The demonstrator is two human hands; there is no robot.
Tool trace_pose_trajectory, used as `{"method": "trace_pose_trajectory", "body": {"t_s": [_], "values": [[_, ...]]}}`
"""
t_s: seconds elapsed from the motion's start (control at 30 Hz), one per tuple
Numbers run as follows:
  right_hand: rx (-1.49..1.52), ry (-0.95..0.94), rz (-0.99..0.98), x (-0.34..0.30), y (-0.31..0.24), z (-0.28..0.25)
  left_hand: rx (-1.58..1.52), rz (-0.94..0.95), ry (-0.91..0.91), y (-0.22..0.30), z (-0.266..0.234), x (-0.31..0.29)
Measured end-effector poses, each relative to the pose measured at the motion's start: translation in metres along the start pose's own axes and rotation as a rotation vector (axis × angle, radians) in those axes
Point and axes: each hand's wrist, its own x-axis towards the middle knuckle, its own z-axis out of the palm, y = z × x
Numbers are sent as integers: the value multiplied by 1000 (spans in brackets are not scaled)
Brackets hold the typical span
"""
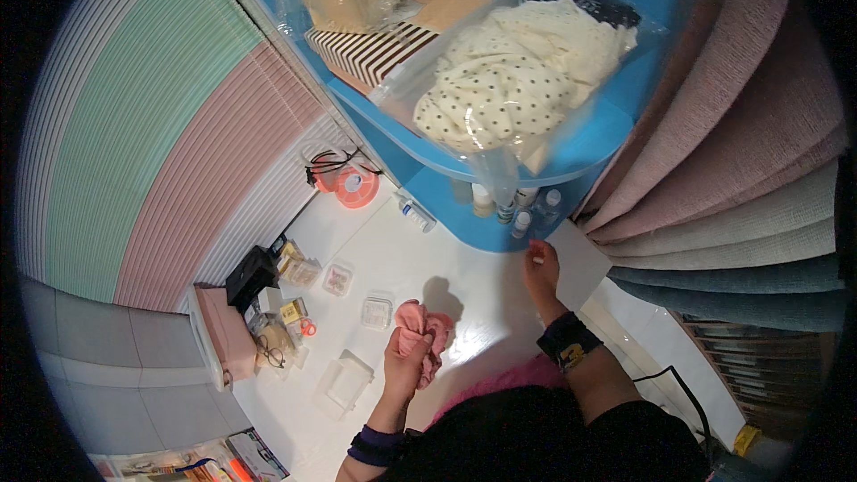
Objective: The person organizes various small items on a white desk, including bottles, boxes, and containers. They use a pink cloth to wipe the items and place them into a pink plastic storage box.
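Pink cloth (437,328) is gripped, bunched, in the left hand (403,364), held over the white table (482,281). A clear box (376,327) is seen just left of the grip, a white tray (346,384) lower left. To the grip's right, the right hand (541,273) is held with fingers curled; whether anything is pinched can't be made out. Small bottles (521,224) are placed just beyond it, bagged dotted fabric (500,89) shelved farther off.

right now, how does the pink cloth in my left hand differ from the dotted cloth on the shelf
The pink cloth is small, bunched in the left hand; the dotted cloth is bulkier and lies in a clear bag on the blue shelf. The pink cloth looks plain; the dotted cloth is cream with dark dots. Both are crumpled.
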Motion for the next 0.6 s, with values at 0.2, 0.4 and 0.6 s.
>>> {"method": "trace_pose_trajectory", "body": {"t_s": [0.2,0.4,0.6], "values": [[54,-330,-243,-18,-7,52,13,20,13,1,-10,7],[-205,-388,-595,15,-72,130,47,29,10,4,-28,11],[-417,-440,-554,42,-86,196,450,182,104,9,-54,3]]}}
